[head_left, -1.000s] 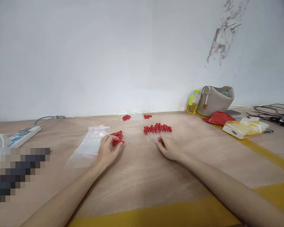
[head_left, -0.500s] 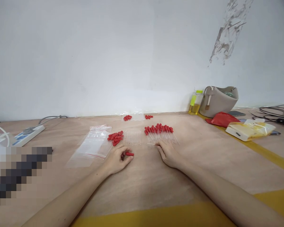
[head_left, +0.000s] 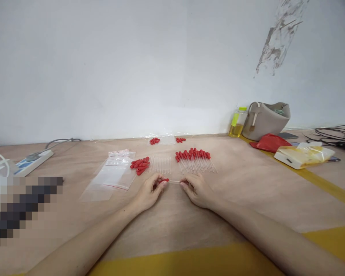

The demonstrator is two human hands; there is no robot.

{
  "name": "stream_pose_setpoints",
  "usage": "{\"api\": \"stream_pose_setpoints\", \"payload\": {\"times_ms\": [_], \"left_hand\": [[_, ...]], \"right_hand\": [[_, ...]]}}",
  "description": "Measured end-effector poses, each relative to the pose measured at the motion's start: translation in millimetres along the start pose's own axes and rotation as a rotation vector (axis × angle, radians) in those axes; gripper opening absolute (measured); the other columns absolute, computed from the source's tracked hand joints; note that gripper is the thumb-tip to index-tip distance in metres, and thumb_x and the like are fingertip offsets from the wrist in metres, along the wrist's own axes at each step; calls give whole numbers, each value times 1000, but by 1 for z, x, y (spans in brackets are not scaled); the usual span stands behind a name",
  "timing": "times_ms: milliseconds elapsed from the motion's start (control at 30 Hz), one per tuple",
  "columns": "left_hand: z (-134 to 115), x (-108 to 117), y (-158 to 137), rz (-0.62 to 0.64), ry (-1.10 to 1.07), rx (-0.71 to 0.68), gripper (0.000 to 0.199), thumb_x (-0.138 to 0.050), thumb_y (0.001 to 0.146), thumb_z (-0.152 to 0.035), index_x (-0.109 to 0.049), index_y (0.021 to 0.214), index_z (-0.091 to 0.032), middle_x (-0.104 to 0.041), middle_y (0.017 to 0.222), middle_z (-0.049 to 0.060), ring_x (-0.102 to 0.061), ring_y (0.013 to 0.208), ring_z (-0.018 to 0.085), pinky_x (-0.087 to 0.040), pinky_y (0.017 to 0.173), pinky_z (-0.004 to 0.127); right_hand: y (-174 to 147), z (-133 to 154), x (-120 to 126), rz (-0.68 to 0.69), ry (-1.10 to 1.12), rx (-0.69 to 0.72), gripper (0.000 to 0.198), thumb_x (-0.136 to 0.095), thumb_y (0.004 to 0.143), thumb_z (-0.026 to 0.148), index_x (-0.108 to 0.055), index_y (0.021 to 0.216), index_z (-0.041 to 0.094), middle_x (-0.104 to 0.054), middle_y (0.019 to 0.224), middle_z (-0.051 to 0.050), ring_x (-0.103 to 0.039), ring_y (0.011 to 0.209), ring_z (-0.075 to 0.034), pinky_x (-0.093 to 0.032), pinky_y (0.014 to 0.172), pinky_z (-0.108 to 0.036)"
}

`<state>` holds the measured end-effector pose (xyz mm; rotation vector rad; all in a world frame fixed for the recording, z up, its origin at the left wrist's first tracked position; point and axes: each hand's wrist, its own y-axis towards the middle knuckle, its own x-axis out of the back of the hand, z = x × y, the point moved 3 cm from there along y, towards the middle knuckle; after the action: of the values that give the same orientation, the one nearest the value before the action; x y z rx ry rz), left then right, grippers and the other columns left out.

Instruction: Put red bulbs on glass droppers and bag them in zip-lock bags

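Observation:
My left hand is closed on a red rubber dropper bulb, its narrow end pointing right. Pinched in my right hand is a thin glass tube, which reaches left to the bulb's mouth; whether it is inside the bulb I cannot tell. Behind my left hand lie a pile of loose red bulbs and a row of bare glass tubes. Beyond my right hand, several droppers with red bulbs fitted lie side by side.
Clear zip bags lie at left, near a power strip. Small groups of red bulbs sit by the wall. At right stand a bottle and a grey bag, with a red pouch, a yellow-white pack and black cables.
My hands have come closer together. The left has brought the bulb up and right; the right has lifted the tube away from beside the finished row and lined it up with the bulb.

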<state>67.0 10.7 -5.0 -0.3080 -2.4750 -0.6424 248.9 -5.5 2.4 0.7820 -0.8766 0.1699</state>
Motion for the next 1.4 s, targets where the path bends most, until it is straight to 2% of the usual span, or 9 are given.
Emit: {"api": "stream_pose_setpoints", "payload": {"times_ms": [100, 267, 500, 733, 867, 1033, 1167, 1400], "left_hand": [[4, -2, 1, 21, -101, 14, 19, -44, 83, -35, -50, 88, -18, -53, 69, -1, -51, 55, 11, -41, 52, 22], [5, -4, 3, 16, -126, 24, 20, -44, 83, -37, -48, 86, -17, -54, 70, 0, -52, 58, 11, -43, 53, 22], [8, -6, 2, 59, -154, 26, 19, -43, 84, -36, -47, 85, -18, -53, 67, -1, -54, 59, 12, -44, 55, 23], [6, -4, 1, 62, -197, 14, 18, -43, 84, -33, -47, 87, -16, -54, 65, -1, -53, 58, 11, -45, 57, 24], [3, -3, 0, 100, -165, 10, 20, -44, 84, -33, -51, 88, -16, -53, 63, -2, -51, 56, 10, -43, 55, 22], [0, -2, -2, 143, -85, 31, 22, -44, 83, -33, -57, 80, -16, -50, 56, -3, -47, 51, 9, -38, 48, 19], [-6, -3, -3, 174, 40, 7, 24, -44, 83, -34, -60, 81, -16, -49, 54, -3, -45, 51, 10, -35, 48, 19], [-11, -4, 0, 143, 205, -82, 24, -45, 82, -33, -62, 75, -17, -57, 62, -1, -48, 57, 12, -35, 53, 21]], "right_hand": [[1, -1, 0, -6, -10, 14, 15, -40, 84, 22, -54, 81, 18, -59, 72, 0, -50, 67, -12, -30, 70, -27], [2, -4, 2, -75, -3, -81, 17, -39, 85, 23, -55, 82, 17, -60, 77, -2, -52, 70, -13, -30, 68, -27], [2, 1, -6, 15, 5, -37, 18, -40, 84, 24, -57, 81, 19, -62, 71, 1, -51, 63, -11, -29, 71, -28], [2, -1, -5, -10, 30, -73, 19, -40, 85, 25, -58, 81, 19, -61, 69, 1, -51, 63, -11, -29, 73, -29], [2, -2, -8, 25, 32, -62, 20, -41, 84, 25, -59, 77, 19, -62, 68, 2, -51, 61, -11, -30, 74, -29], [7, -5, -4, 117, 43, -76, 22, -42, 84, 26, -63, 79, 21, -65, 72, 1, -54, 65, -11, -31, 73, -28], [11, -4, 5, 193, -54, -13, 23, -43, 84, 26, -64, 78, 21, -65, 75, -1, -54, 69, -13, -28, 74, -29], [10, 3, 5, 163, -218, 27, 27, -39, 85, 25, -61, 72, 19, -65, 75, -2, -52, 66, -13, -25, 74, -31]]}}
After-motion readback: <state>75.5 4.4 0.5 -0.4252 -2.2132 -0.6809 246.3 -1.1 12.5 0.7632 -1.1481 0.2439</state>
